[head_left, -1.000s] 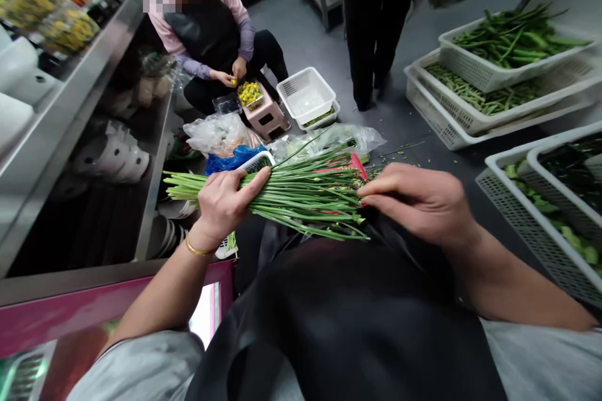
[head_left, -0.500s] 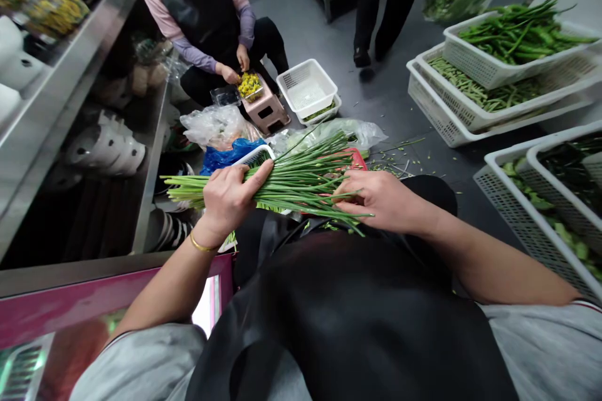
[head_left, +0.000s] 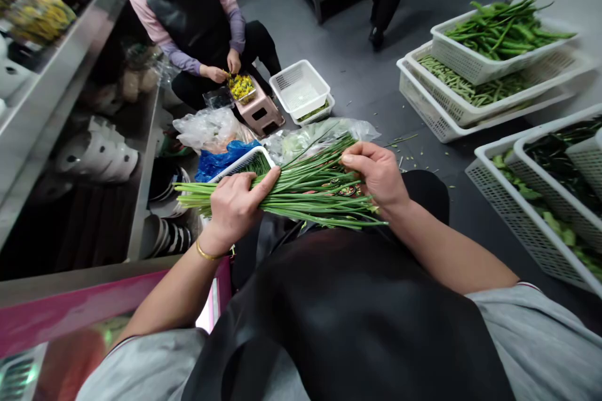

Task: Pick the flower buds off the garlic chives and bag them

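A thick bundle of long green garlic chive stems (head_left: 310,194) lies across my lap, pale ends to the left and darker tips fanned to the right. Around its left part my left hand (head_left: 239,197) is closed, thumb along the top. My right hand (head_left: 376,172) pinches at the upper tips on the right; its fingers are closed together on a stem end too small to make out clearly. Just beyond the bundle, a white basket (head_left: 266,153) with cut green pieces is partly covered by the stems and my left hand.
A co-worker (head_left: 197,31) sits ahead, hands over yellow flowers (head_left: 241,86) on a pink stool (head_left: 261,114). White baskets of peppers (head_left: 503,31) and beans (head_left: 470,81) stand right, greens (head_left: 564,232) nearer. Plastic bags (head_left: 211,128) lie ahead; a steel shelf (head_left: 61,69) runs along the left.
My right hand has moved up from the bundle's lower tips to its upper ones. The left hand keeps its hold. The view has shifted slightly, and a person in black trousers has moved farther back.
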